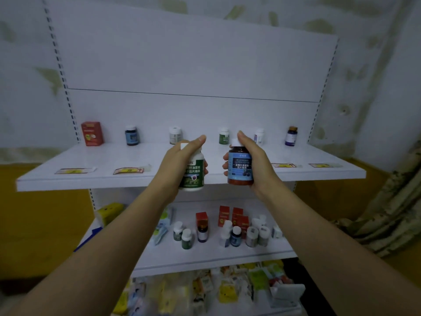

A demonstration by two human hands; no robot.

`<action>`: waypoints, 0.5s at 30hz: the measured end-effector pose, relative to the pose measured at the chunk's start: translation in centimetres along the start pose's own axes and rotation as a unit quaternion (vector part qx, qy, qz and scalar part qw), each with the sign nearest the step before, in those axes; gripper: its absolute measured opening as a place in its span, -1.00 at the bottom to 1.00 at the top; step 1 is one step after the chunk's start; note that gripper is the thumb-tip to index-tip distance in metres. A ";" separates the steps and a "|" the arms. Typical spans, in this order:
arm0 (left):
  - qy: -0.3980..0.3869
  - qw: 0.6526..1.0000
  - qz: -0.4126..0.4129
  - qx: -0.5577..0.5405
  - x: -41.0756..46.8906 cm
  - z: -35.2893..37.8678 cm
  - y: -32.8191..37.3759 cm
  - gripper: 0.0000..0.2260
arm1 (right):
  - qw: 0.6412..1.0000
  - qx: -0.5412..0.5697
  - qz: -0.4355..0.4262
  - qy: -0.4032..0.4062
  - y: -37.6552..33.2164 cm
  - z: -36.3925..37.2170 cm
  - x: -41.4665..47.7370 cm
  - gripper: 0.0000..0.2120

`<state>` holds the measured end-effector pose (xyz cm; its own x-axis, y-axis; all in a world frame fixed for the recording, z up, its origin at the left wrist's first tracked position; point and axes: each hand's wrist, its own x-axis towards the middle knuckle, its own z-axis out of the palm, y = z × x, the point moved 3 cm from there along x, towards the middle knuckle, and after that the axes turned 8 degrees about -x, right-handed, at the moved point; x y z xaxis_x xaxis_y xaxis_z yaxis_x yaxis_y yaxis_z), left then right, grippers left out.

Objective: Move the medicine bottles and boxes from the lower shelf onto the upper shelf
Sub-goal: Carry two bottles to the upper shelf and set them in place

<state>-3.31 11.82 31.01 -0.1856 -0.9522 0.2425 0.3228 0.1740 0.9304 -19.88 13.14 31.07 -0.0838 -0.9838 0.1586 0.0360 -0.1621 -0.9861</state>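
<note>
Up from the bottom corners along the left forearm point(91, 256) and right forearm point(337, 245) to mid-frame. Held there in the left hand point(180, 165), fingers curled round its body: a green-label bottle point(193, 176), white cap up. Held likewise in the right hand point(252, 163): a blue-label bottle point(240, 169), upright. Both level with the front edge of the upper shelf point(91, 180), not yet over it. Best to lift clear of the lip, carry back toward the standing row point(224, 136), set down upright in a gap, then let go. More bottles and boxes point(227, 231) on the lower shelf point(205, 258), lower centre.
</note>
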 end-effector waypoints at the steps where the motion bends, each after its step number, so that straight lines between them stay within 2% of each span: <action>1: 0.005 1.000 0.002 0.002 0.0 -0.8 0.3 -0.76 | 1.000 0.004 -0.001 -0.009 0.0 0.9 0.2 -0.57; 7: 0.045 0.999 0.005 0.019 -0.5 -5.9 2.1 -0.70 | 0.998 0.012 0.000 -0.061 0.6 6.3 1.7 -0.58; 15: 0.117 0.993 0.018 0.026 -0.9 -13.1 3.2 -0.75 | 0.992 0.020 -0.024 -0.123 2.1 13.5 4.4 -0.71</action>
<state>10.02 9.94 30.23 0.0477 -0.9765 0.2101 0.2752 0.2150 0.9370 -6.73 7.44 30.41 0.1592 -0.9632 0.2165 0.0785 -0.2063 -0.9753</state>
